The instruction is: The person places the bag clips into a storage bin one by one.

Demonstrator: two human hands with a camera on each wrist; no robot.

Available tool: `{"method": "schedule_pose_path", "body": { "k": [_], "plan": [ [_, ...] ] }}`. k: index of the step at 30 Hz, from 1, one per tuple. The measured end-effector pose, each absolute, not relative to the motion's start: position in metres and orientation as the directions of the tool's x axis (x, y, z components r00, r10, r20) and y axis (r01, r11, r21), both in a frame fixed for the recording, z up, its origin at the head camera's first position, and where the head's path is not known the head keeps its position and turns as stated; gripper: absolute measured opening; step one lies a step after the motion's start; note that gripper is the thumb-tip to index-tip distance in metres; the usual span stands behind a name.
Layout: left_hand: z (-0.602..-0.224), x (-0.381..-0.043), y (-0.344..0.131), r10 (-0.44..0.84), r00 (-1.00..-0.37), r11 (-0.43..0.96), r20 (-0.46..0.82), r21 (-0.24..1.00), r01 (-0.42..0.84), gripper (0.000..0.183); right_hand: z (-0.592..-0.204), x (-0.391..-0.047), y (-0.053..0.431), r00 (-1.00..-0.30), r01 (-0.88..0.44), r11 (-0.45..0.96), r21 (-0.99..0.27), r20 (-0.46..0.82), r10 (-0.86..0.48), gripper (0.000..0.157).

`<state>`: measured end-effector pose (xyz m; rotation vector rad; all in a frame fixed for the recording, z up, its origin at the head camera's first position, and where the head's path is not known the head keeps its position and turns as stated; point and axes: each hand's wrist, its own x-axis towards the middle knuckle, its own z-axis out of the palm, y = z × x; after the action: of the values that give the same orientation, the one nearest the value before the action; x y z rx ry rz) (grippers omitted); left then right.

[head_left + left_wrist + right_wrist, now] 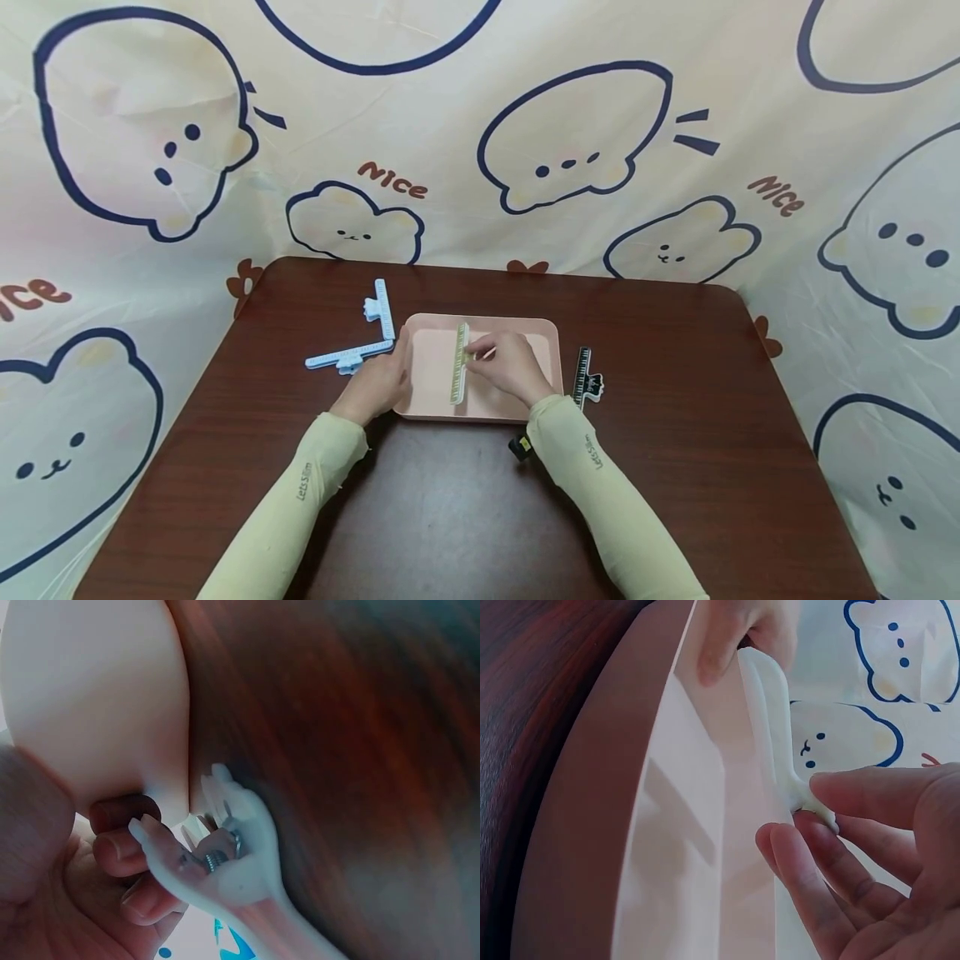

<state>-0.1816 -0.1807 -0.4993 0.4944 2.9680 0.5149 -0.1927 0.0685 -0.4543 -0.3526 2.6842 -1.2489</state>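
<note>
A pale pink tray (431, 400) lies on the dark wooden table. Its left rim is gripped by my left hand (378, 379), fingers curled against the outer wall in the left wrist view. Inside the tray is a green-and-white clip (459, 362) with ruler marks, standing lengthwise. My right hand (510, 367) pinches this clip's small handle (817, 810) between thumb and fingers. Two light blue ruler clips, an upper one (384, 308) and a lower one (330, 358), lie left of the tray. The lower clip's spring end (255, 832) shows beside my left fingers.
A black ruler clip (582, 375) lies right of the tray, beside my right forearm. A small black object (520, 447) sits under my right wrist. Behind the table hangs a cream curtain (450, 125) with cartoon drawings.
</note>
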Motion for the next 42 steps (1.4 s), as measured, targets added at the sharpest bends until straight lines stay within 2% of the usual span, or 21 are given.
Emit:
{"method": "schedule_pose_path", "body": {
  "k": [18,32,42],
  "plan": [
    [-0.499,-0.182,-0.176,0.27,-0.955,0.918,-0.119,0.332,0.218,0.069,-0.459,-0.205,0.04,-0.942,-0.178,0.652,-0.737,-0.065,-0.33,0.019],
    [-0.499,-0.183,-0.176,0.276,-0.956,0.917,-0.104,0.327,0.229,0.071,-0.467,-0.212,0.028,-0.936,-0.132,0.692,-0.71,-0.141,-0.323,0.017],
    [-0.5,-0.183,-0.176,0.265,-0.958,0.922,-0.111,0.32,0.218,0.071,-0.472,-0.215,0.025,-0.925,-0.164,0.716,-0.679,-0.146,-0.351,0.015]
  ]
}}
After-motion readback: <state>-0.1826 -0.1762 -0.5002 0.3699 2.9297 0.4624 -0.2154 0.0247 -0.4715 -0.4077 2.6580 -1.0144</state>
